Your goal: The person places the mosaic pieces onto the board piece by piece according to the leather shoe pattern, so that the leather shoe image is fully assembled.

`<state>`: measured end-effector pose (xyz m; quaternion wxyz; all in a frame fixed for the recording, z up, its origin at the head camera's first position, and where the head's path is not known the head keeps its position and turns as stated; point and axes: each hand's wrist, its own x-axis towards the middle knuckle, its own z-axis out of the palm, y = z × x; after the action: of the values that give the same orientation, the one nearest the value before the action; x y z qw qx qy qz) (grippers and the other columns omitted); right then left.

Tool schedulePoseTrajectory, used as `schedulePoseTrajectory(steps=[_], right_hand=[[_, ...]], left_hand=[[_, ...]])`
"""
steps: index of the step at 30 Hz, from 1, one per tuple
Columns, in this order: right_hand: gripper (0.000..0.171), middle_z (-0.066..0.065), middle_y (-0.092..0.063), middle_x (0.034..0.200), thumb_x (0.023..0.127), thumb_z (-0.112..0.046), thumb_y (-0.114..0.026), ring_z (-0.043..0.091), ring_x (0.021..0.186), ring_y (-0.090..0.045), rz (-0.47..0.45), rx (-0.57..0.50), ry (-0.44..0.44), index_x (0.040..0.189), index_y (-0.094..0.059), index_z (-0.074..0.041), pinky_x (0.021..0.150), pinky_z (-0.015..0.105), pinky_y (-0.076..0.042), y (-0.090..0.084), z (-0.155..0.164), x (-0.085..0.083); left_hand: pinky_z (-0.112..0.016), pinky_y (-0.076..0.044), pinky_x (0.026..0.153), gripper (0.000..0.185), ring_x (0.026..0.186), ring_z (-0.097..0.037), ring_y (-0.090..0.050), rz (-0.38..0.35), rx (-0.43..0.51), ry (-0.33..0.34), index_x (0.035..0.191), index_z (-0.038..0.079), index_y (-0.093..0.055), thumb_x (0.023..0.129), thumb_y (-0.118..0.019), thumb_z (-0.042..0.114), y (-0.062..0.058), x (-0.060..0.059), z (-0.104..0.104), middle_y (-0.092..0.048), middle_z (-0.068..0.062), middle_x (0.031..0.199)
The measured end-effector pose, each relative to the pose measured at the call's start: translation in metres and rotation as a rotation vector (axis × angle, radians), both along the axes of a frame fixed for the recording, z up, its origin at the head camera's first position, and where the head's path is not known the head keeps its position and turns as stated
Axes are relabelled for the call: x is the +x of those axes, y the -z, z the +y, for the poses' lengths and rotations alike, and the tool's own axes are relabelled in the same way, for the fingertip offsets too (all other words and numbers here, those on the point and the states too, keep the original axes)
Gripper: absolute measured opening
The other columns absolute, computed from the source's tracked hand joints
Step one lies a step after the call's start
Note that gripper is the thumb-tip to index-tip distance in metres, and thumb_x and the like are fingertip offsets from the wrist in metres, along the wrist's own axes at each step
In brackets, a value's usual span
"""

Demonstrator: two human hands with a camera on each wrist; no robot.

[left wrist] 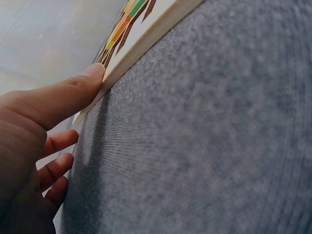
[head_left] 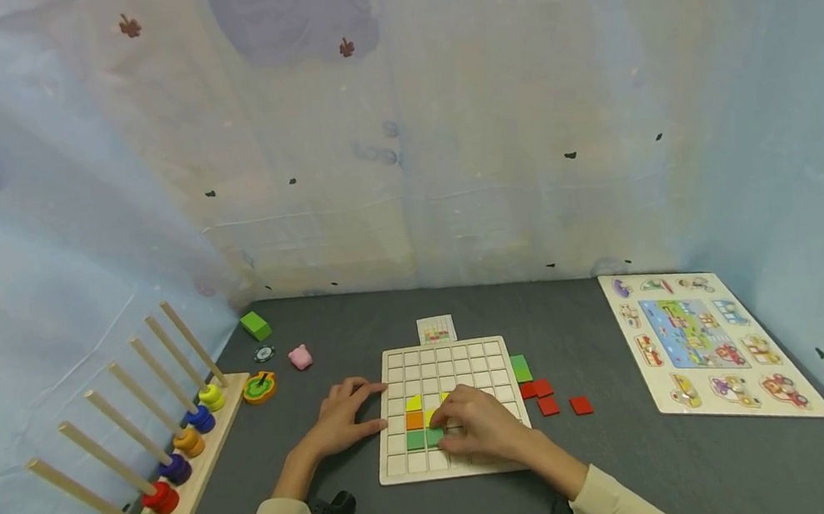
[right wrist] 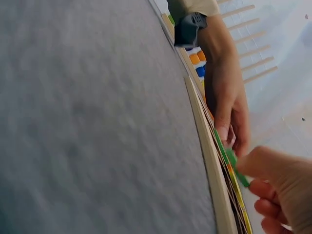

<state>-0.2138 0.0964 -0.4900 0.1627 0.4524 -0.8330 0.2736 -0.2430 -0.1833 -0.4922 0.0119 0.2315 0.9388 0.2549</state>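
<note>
A wooden grid board (head_left: 441, 357) lies on the table in the head view, with yellow tiles (head_left: 414, 402), an orange tile (head_left: 414, 420) and a green tile (head_left: 415, 440) in its squares. My left hand (head_left: 343, 416) rests at the board's left edge, fingers spread and thumb touching the rim in the left wrist view. Over the middle of the board is my right hand (head_left: 478, 422), partly covering the tiles. The right wrist view shows it pinching a tilted green tile (right wrist: 239, 170) close over the grid.
Red tiles (head_left: 582, 405) and a larger green piece (head_left: 520, 368) lie right of the board, a small pattern card (head_left: 436, 331) behind it. A peg stacker (head_left: 199, 490) with rings stands left, near a pink pig (head_left: 300, 357) and green block (head_left: 256, 325). A picture puzzle (head_left: 715, 346) lies right.
</note>
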Motion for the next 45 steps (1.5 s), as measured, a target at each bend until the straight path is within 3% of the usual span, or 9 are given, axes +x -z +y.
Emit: schedulePoseTrajectory(steps=[6,13,18,24,29,33,37,45], right_hand=[[0.02,-0.003,-0.065,0.09,0.074,-0.014,-0.076,0.011,0.087,-0.055,-0.004,-0.083,-0.04,0.094,-0.072,-0.012,0.074,0.023,-0.046,-0.009,0.022,-0.008],[0.022,0.0,-0.063,0.094,0.077,-0.011,-0.074,0.015,0.082,-0.053,-0.011,-0.118,0.018,0.099,-0.071,-0.011,0.064,0.025,-0.044,-0.011,0.072,-0.021],[0.025,0.002,-0.063,0.093,0.074,-0.008,-0.077,0.016,0.082,-0.054,-0.014,-0.143,0.115,0.099,-0.072,-0.01,0.062,0.032,-0.046,-0.006,0.109,-0.025],[0.024,0.001,-0.065,0.09,0.073,-0.01,-0.078,0.017,0.084,-0.056,0.006,-0.115,0.299,0.096,-0.072,-0.009,0.069,0.037,-0.046,0.002,0.143,-0.03],[0.025,0.002,-0.067,0.088,0.073,-0.011,-0.078,0.018,0.08,-0.057,-0.037,-0.076,0.465,0.096,-0.071,-0.008,0.071,0.041,-0.045,0.008,0.16,-0.033],[0.019,0.004,-0.066,0.087,0.074,-0.01,-0.077,0.022,0.081,-0.057,-0.078,-0.04,0.533,0.092,-0.071,-0.008,0.073,0.043,-0.044,0.012,0.164,-0.034],[0.018,0.007,-0.06,0.094,0.074,-0.007,-0.075,0.023,0.085,-0.051,-0.076,-0.028,0.487,0.091,-0.07,-0.01,0.074,0.043,-0.041,0.013,0.163,-0.033],[0.027,0.007,-0.058,0.105,0.079,-0.008,-0.068,0.018,0.083,-0.049,-0.201,-0.017,0.257,0.106,-0.066,-0.008,0.072,0.034,-0.042,0.005,0.157,-0.025]], left_hand=[[-0.055,-0.028,0.091,0.058,0.111,-0.029,-0.037,-0.002,0.0,-0.009,0.133,0.024,-0.053,0.081,-0.069,0.043,0.0,-0.001,0.001,-0.043,-0.006,0.126],[-0.055,-0.028,0.091,0.058,0.112,-0.03,-0.037,0.003,-0.004,-0.014,0.133,0.024,-0.052,0.081,-0.069,0.044,0.0,-0.002,0.0,-0.043,-0.007,0.127],[-0.055,-0.028,0.091,0.059,0.112,-0.031,-0.037,0.002,-0.008,-0.015,0.133,0.024,-0.053,0.08,-0.069,0.045,0.002,-0.002,-0.001,-0.043,-0.007,0.127],[-0.055,-0.029,0.09,0.059,0.112,-0.031,-0.037,-0.001,-0.011,-0.018,0.132,0.025,-0.053,0.08,-0.069,0.046,0.004,-0.002,-0.001,-0.043,-0.007,0.127],[-0.055,-0.029,0.09,0.059,0.112,-0.03,-0.037,-0.004,-0.005,-0.015,0.132,0.024,-0.053,0.08,-0.069,0.045,0.004,-0.001,-0.002,-0.043,-0.007,0.126],[-0.055,-0.028,0.091,0.059,0.112,-0.03,-0.037,-0.009,-0.002,-0.014,0.132,0.024,-0.053,0.08,-0.069,0.045,0.003,0.0,-0.001,-0.044,-0.007,0.126],[-0.055,-0.029,0.09,0.059,0.111,-0.03,-0.037,-0.004,-0.001,-0.012,0.132,0.024,-0.053,0.08,-0.069,0.045,0.003,0.0,-0.001,-0.044,-0.007,0.126],[-0.055,-0.029,0.09,0.059,0.111,-0.03,-0.037,-0.006,0.005,-0.002,0.133,0.023,-0.053,0.08,-0.069,0.045,0.001,0.0,-0.001,-0.044,-0.007,0.126]])
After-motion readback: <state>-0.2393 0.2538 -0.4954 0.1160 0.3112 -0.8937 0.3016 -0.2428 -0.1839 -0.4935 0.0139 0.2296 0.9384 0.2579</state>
